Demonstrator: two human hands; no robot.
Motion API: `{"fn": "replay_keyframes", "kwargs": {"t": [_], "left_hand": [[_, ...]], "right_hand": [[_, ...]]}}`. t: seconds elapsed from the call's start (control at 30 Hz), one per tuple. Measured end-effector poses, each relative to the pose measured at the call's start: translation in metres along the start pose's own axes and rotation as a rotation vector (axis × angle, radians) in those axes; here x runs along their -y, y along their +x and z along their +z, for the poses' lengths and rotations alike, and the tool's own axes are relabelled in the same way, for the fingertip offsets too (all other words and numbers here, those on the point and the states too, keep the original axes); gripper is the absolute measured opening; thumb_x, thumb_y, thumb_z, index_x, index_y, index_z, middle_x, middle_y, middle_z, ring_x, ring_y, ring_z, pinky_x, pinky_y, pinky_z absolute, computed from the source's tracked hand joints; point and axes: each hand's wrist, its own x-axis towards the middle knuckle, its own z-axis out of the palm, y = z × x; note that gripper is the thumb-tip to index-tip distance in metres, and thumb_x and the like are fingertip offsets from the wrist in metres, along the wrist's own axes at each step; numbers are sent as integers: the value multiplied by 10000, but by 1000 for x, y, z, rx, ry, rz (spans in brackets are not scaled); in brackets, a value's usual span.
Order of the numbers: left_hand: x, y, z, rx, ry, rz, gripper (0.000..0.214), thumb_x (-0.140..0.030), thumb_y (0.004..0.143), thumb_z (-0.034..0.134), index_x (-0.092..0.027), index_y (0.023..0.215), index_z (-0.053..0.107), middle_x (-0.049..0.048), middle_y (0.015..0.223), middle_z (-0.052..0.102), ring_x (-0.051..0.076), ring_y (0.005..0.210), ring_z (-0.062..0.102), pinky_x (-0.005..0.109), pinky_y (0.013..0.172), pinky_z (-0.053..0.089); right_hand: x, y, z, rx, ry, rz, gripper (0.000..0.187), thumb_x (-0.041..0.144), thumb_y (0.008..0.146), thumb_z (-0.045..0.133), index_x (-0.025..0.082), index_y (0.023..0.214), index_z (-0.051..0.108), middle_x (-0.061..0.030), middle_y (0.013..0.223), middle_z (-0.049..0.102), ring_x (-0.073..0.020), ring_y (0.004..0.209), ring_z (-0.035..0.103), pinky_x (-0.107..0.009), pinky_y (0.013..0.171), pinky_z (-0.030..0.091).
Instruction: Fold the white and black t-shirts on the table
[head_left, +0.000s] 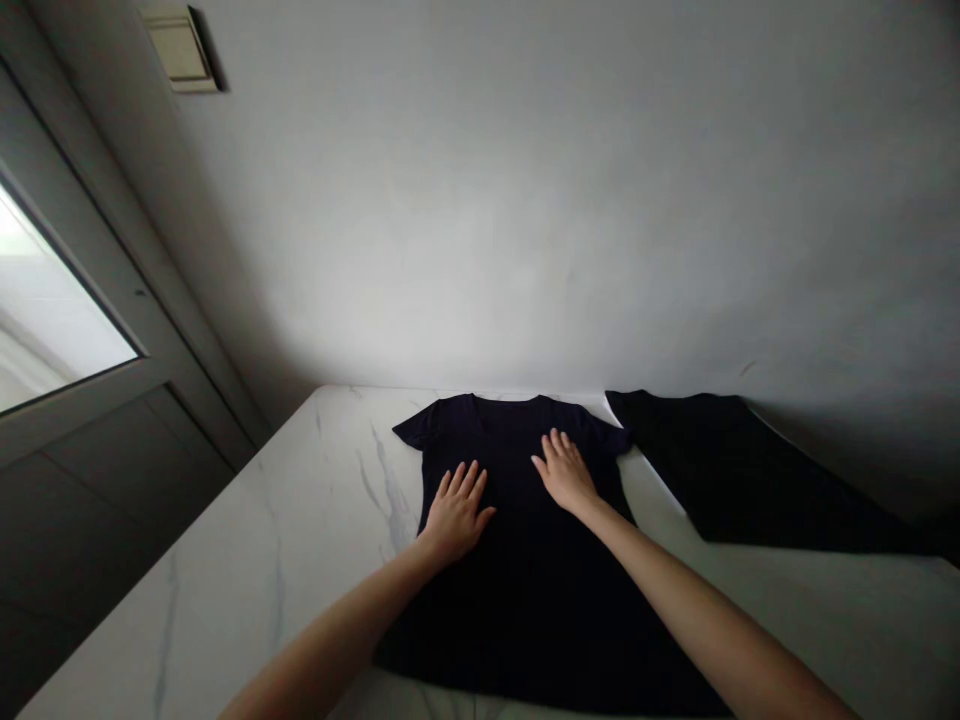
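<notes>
A dark short-sleeved T-shirt (517,560) lies spread out on the table, its neckline toward the wall and its hem toward me. My left hand (457,512) rests flat on the left side of its chest, fingers spread. On the upper right of the chest, my right hand (564,470) also lies flat with the fingers stretched out. Neither hand grips the cloth. Both sleeves stick out to the sides, and the right sleeve reaches close to a second dark garment.
The white marble-patterned table (300,540) stands against a pale wall (487,220). A black piece of clothing (765,480) lies at the back right. To the left is a door (97,440) with a glass pane, and a switch (182,50) sits high on the wall.
</notes>
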Motion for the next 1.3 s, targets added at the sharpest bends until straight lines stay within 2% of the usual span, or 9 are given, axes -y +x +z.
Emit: {"fn": "replay_keyframes", "kwargs": {"t": [0.13, 0.3, 0.6, 0.73, 0.87, 0.93, 1.03, 1.17, 1.3], "left_hand": [[4, -29, -1, -1, -5, 59, 618, -460, 984, 371, -200, 1538, 279, 102, 1605, 250, 287, 1485, 210, 523, 1192, 242], [0, -65, -8, 48, -70, 84, 662, -488, 972, 393, -281, 1561, 173, 54, 1622, 168, 302, 1492, 169, 545, 1203, 216], [16, -89, 2, 197, -155, 150, 794, -532, 910, 502, -326, 1556, 89, 52, 1610, 148, 357, 1467, 231, 555, 1183, 252], [18, -83, 3, 213, -167, 154, 783, -564, 848, 583, -326, 1533, 288, 73, 1580, 300, 373, 1417, 350, 541, 1126, 355], [33, -49, -34, 46, -314, 49, 279, -369, 919, 522, -344, 1140, 691, 7, 1244, 689, 225, 1143, 622, 364, 972, 495], [53, -14, -58, -88, -324, -77, 243, -284, 936, 475, -290, 1005, 708, 17, 1040, 739, 183, 975, 662, 318, 898, 504], [94, 44, -79, -195, -85, -317, 223, -251, 907, 515, -234, 1072, 663, 80, 1099, 700, 245, 1047, 627, 376, 925, 468], [143, 94, -71, -76, 60, -642, 386, -400, 879, 583, -159, 1181, 595, 181, 1208, 649, 333, 1139, 592, 422, 920, 455], [168, 107, -49, 31, 1, -740, 331, -445, 826, 643, -178, 1022, 651, 177, 1163, 681, 356, 1151, 593, 415, 913, 453]], "right_hand": [[82, 36, -1, 79, 189, -278, 553, 321, 1012, 259, 67, 1486, 387, -163, 1573, 312, -251, 1466, 261, -409, 1173, 236], [153, 92, 2, 113, 195, -267, 539, 243, 1003, 290, 22, 1491, 351, -174, 1589, 268, -245, 1478, 221, -377, 1186, 194], [166, 151, 16, 122, 200, -190, 602, 384, 1023, 219, 75, 1537, 265, -146, 1616, 183, -236, 1493, 168, -415, 1203, 108], [166, 152, 19, 103, 210, -173, 612, 436, 1026, 195, 119, 1545, 260, -110, 1623, 184, -239, 1495, 157, -430, 1205, 80], [165, 148, 23, 19, 226, -186, 574, 408, 1034, 181, 151, 1526, 325, -104, 1606, 254, -237, 1483, 203, -440, 1198, 109], [165, 146, 24, -14, 231, -189, 557, 384, 1035, 188, 156, 1517, 349, -108, 1599, 272, -238, 1477, 225, -437, 1195, 126], [164, 146, 25, -29, 239, -191, 543, 353, 1031, 216, 147, 1515, 353, -122, 1596, 276, -245, 1473, 238, -438, 1192, 139], [164, 148, 25, 2, 251, -184, 537, 319, 1022, 243, 140, 1518, 344, -125, 1599, 266, -251, 1473, 237, -439, 1191, 143], [163, 150, 26, 9, 247, -187, 536, 326, 1022, 244, 150, 1518, 347, -117, 1602, 258, -239, 1478, 223, -441, 1194, 129]]}}
